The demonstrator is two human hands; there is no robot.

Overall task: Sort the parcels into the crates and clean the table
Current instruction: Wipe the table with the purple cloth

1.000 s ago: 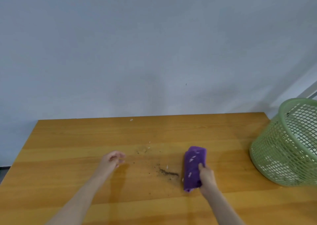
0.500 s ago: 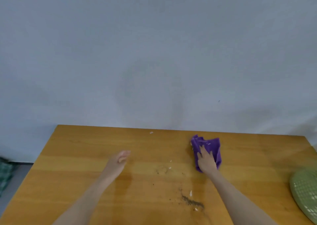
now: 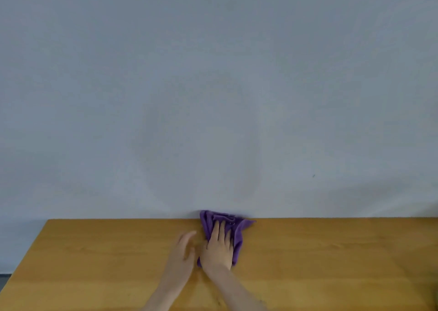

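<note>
Purple cloth (image 3: 239, 227) at surface's (image 3: 94, 251) far edge

It now lies bunched under and beyond the right hand's (image 3: 219, 249) flat, pressing fingers (image 3: 216, 230), against the wall (image 3: 213, 97). The left hand (image 3: 183, 249), fingers relaxed and empty, has closed in just left of them

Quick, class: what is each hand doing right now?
Left hand: open, holding nothing, beside the purple cloth.
Right hand: open, pressing flat on the purple cloth.

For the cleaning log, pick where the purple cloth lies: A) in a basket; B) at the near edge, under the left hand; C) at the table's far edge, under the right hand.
C: the right hand lies flat on the purple cloth, bunched at the table's far edge by the wall.
</note>
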